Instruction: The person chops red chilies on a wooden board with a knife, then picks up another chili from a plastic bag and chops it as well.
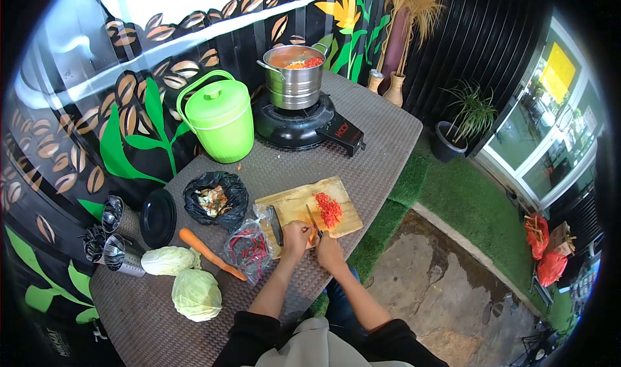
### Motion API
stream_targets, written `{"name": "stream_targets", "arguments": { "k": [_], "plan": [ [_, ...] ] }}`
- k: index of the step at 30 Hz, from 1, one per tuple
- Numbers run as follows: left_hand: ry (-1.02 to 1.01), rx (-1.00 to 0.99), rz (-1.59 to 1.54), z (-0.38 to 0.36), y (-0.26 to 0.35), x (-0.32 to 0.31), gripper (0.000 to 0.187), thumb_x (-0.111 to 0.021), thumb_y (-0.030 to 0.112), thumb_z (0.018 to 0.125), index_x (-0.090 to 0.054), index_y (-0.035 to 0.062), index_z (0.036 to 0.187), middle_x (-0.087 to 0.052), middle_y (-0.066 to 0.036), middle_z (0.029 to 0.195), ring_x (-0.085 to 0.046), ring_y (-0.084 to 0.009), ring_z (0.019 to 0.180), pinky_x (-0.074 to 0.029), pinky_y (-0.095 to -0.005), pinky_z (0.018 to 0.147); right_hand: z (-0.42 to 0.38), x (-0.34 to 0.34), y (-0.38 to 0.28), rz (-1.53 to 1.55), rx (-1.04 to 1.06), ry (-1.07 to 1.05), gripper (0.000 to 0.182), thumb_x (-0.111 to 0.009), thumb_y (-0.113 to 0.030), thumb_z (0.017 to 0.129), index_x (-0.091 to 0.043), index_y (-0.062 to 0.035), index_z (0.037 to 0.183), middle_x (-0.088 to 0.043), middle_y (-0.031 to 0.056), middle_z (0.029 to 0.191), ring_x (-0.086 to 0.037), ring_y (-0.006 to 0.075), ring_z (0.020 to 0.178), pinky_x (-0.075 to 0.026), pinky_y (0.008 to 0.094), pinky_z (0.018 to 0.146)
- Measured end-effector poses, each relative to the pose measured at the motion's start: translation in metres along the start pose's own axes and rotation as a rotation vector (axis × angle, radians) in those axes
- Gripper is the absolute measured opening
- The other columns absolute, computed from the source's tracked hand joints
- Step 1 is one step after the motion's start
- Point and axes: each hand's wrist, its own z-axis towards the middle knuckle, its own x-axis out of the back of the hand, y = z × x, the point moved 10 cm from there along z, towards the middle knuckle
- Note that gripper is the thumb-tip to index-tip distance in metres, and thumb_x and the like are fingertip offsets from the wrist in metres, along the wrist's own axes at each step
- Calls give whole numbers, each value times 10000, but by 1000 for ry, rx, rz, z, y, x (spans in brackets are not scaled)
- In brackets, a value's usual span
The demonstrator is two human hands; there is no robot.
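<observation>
My right hand (331,253) is closed round the handle of a knife (312,217), its blade pointing away from me over the wooden cutting board (291,202). Just left of it, my left hand (297,236) has its fingers bent and pressed together on a red chili, mostly hidden, at the board's near edge. Beyond the blade lies a heap of finely chopped red chili (328,210). Along the board's left side rests a long dark flat object (277,225). A clear plastic bag (249,249) with red chilies in it lies beside my left hand.
Left stand a carrot (208,253), pale cabbages (197,294), a black bag of scraps (215,200), a black plate (158,218) and metal cutlery holders (124,255). At the back are a green lidded bucket (223,124) and a steel pot (294,85) on a portable stove (291,126).
</observation>
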Motion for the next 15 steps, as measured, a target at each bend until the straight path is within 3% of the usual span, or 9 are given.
{"name": "stream_targets", "arguments": {
  "k": [2, 6, 8, 15],
  "plan": [
    [25, -71, -31, -1, 6, 1, 130, -683, 66, 731, -706, -5, 839, -657, -196, 764, -653, -275, 656, -502, -332, 605, -6, 3, 7, 65, -140, 96, 368, -456, -296, 927, -520, 61, 989, -596, 334, 892, -583, 484, 870, -463, 534, 762],
    [14, -97, -14, -2, 12, 3, 136, -681, 58, 732, -704, -9, 847, -658, -196, 766, -654, -274, 658, -502, -330, 603, 4, 3, 10, 73, -127, 19, 358, -462, -288, 924, -514, 59, 995, -592, 336, 911, -580, 491, 872, -464, 537, 762],
    [2, 26, -15, -2, 3, 1, 131, -683, 57, 727, -703, -12, 836, -659, -189, 771, -651, -276, 674, -501, -326, 620, 11, 1, 5, 75, -17, -68, 363, -448, -302, 930, -496, 46, 1019, -596, 330, 915, -584, 486, 883, -466, 544, 775],
    [7, -63, -9, -2, 13, 2, 128, -690, 49, 717, -702, -22, 822, -663, -189, 787, -650, -289, 710, -504, -330, 650, -5, 0, 6, 26, -149, 87, 369, -450, -299, 930, -512, 57, 1002, -603, 326, 889, -587, 470, 897, -460, 544, 784]
  ]
}}
